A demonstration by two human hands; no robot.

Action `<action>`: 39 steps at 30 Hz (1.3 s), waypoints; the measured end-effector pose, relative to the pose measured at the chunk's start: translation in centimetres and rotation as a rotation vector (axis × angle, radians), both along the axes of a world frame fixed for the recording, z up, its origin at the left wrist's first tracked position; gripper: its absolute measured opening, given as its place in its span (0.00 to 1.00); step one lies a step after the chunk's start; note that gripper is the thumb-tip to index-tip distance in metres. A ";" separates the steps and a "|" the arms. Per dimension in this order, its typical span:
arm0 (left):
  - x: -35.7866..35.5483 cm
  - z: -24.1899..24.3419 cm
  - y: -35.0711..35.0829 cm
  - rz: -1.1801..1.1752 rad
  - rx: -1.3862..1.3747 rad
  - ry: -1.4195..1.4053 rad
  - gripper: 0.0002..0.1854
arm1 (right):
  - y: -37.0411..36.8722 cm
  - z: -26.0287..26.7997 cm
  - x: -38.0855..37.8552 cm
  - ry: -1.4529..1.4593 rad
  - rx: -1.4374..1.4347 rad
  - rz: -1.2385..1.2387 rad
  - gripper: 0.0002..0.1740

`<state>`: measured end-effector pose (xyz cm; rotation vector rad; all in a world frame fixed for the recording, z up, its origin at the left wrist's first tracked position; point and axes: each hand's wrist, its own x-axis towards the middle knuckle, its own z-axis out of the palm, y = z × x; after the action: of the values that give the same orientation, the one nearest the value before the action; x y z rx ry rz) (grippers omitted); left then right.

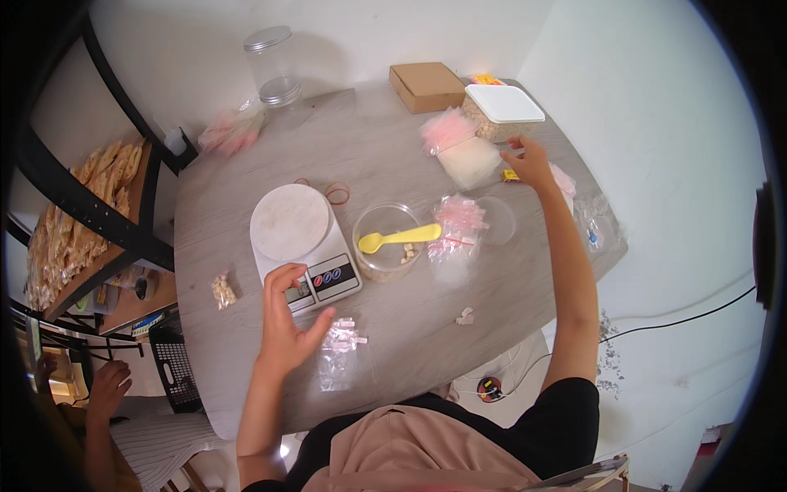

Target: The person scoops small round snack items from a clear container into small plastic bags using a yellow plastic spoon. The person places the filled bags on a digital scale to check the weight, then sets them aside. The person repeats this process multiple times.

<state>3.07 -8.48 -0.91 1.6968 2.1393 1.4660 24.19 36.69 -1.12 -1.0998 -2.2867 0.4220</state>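
My left hand hovers with fingers apart over the near edge of a white digital kitchen scale, partly covering its display. Just below lie several small clear zip bags. My right hand reaches to the far right, fingers apart and holding nothing that I can see. It is beside a stack of larger zip bags and above a small yellow packet. Right of the scale stands a round clear tub with a few beige pieces inside. A yellow plastic spoon lies across the tub.
A white-lidded container of beige pieces and a cardboard box stand at the back. A filled small bag lies left. Rubber bands lie behind the tub. Another person's hand shows at lower left, near a black crate.
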 end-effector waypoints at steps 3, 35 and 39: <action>0.7 0.1 0.9 0.015 -0.049 -0.035 0.37 | 3.8 -2.4 -1.7 0.130 0.176 -0.094 0.22; -3.7 3.7 8.7 0.098 0.137 -0.114 0.28 | 9.9 -5.3 -0.5 1.136 -0.813 -0.242 0.32; -4.5 3.0 6.4 0.124 0.063 -0.057 0.25 | 6.9 -0.5 0.1 1.037 -0.722 -0.163 0.28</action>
<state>-1.45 -2.10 2.09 1.5460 2.2284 1.6087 24.27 43.61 -1.65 -0.9940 -1.1204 1.4227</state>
